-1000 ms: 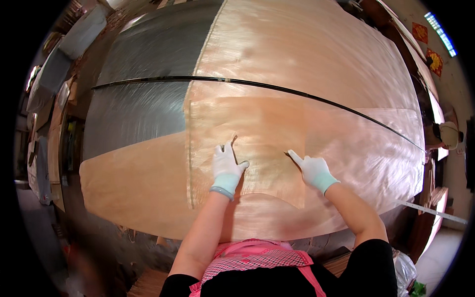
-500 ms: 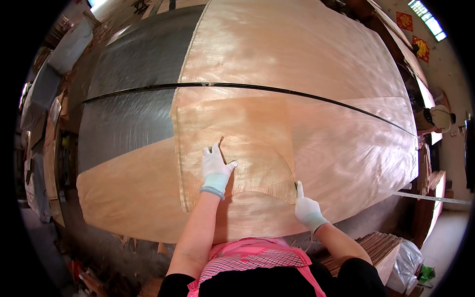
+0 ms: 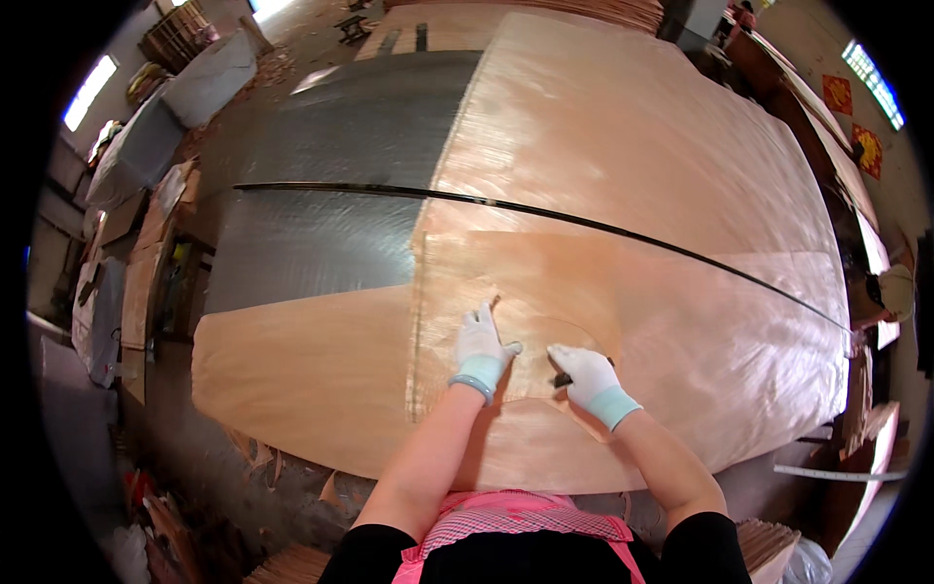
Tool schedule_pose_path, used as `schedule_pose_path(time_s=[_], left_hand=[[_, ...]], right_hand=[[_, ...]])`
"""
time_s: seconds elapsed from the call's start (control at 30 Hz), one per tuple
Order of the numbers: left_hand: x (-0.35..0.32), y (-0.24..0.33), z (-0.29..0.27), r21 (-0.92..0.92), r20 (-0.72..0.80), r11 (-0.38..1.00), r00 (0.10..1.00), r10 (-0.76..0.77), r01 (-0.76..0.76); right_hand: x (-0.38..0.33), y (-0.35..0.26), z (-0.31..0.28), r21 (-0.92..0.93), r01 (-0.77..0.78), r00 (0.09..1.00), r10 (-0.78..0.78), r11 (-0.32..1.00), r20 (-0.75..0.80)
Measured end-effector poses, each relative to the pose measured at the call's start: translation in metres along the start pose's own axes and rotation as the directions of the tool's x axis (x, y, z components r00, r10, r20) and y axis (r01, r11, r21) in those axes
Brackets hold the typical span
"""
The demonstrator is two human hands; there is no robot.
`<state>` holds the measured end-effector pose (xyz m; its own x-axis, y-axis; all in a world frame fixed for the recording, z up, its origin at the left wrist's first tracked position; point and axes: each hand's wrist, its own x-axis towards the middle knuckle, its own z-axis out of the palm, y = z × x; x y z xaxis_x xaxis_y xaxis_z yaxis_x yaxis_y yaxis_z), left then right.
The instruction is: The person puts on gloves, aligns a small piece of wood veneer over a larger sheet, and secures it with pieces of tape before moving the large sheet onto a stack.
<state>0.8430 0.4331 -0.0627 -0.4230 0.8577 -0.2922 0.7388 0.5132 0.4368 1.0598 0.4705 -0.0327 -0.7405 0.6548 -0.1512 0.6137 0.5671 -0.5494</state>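
Lower centre of frame: the left hand (image 3: 482,348) lies open, flat on the veneer sheet (image 3: 632,292). The right hand (image 3: 582,375) is curled around a small dark tool (image 3: 561,380). Risk: the thin sheet tearing if the tool slips.

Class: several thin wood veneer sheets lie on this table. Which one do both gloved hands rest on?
The near, darker veneer sheet just below the black line: the left hand lies flat on it, the right hand beside it; the paler sheets lie untouched.

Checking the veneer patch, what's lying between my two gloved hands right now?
Only bare veneer sheet between left hand and right hand, per the head view.
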Motion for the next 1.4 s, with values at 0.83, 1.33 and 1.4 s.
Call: schedule_pose_path(time_s=[0.83, 1.33, 1.4], left_hand=[[-0.026, -0.043, -0.155, -0.796, -0.544, 0.472, 0.789, -0.286, -0.378], [-0.101, -0.416, -0.275, -0.294, -0.877, 0.920, 0.310, -0.368, 0.261], [-0.089, -0.363, -0.273, 0.011, -0.947, 0.891, 0.292, -0.136, 0.453]], right_hand=[[0.010, -0.008, 0.009, -0.116, -0.045, 0.997, 0.052, 0.992, 0.055], [0.026, -0.025, 0.007, -0.450, 0.127, 0.954, 0.017, 0.884, 0.301], [0.028, -0.029, 0.009, -0.527, 0.189, 0.942, -0.001, 0.829, 0.336]])
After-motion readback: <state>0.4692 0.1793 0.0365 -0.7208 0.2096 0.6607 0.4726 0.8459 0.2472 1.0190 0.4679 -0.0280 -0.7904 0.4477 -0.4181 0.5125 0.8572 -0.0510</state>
